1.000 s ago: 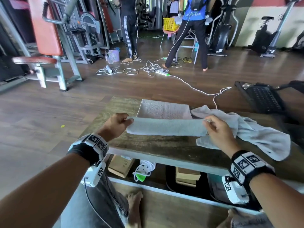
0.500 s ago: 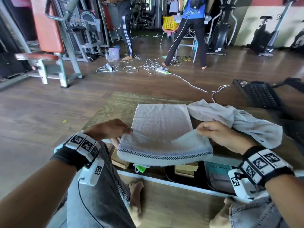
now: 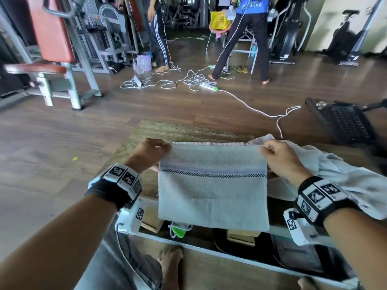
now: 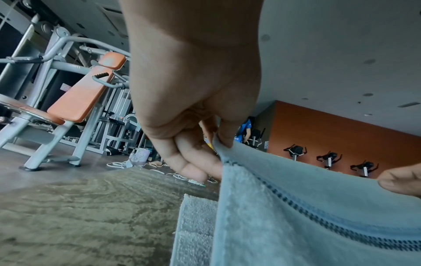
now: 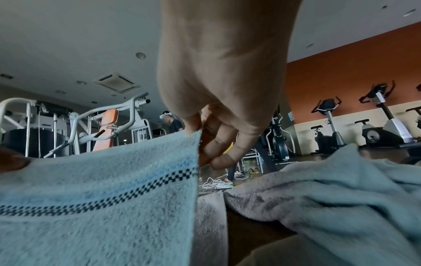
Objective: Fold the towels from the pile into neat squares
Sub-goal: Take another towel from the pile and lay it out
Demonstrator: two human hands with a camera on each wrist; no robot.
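Note:
A pale blue-grey towel [image 3: 212, 191] with a dark checked stripe hangs doubled over the near edge of the wooden table [image 3: 184, 130]. My left hand [image 3: 150, 155] pinches its top left corner and my right hand [image 3: 278, 158] pinches its top right corner, holding that edge lifted and taut. The left wrist view shows thumb and finger pinching the towel [image 4: 296, 207] at its hem. In the right wrist view the towel [image 5: 102, 198] corner sits between the thumb and the curled fingers [image 5: 218, 142]. A crumpled towel [image 3: 345, 178] lies on the table to the right, beside my right hand.
Under the table top a shelf holds cardboard boxes [image 3: 150, 218] and a green and white item [image 3: 178, 230]. White cables and a power strip [image 3: 208, 86] trail over the floor beyond. Two people [image 3: 245, 36] stand far off among gym machines [image 3: 54, 49]. A black machine [image 3: 343, 120] sits at right.
The towel's near edge, drooping over the table edge half a second ago, is now raised and carried away from me. Both hands moved up and forward with the corners.

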